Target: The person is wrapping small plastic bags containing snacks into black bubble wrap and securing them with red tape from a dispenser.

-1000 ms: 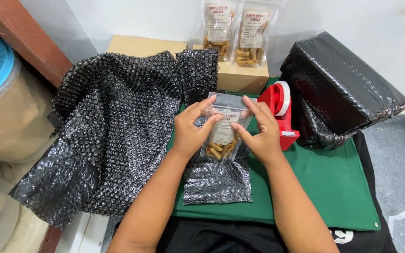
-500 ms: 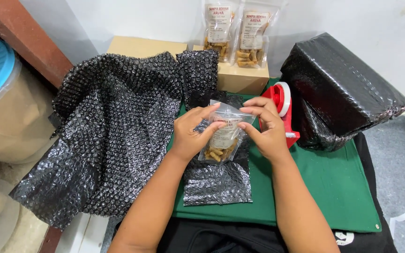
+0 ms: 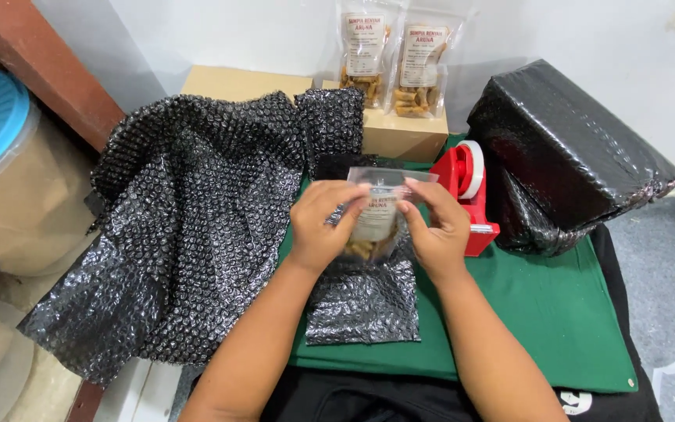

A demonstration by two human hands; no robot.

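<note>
Both hands (image 3: 323,225) (image 3: 437,230) around clear, brown-filled snack pouch (image 3: 375,219), upright.

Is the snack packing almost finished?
Not yet. One parcel already sits wrapped in black. Both hands, left hand and right hand, hold a snack pouch over a small bubble wrap piece, not wrapped. Two pouches wait on the box, and the tape dispenser stands untouched.

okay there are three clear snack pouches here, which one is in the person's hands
The snack pouch over the small bubble wrap piece, pinched between left hand and right hand. The other two pouches stand untouched on the cardboard box.
</note>
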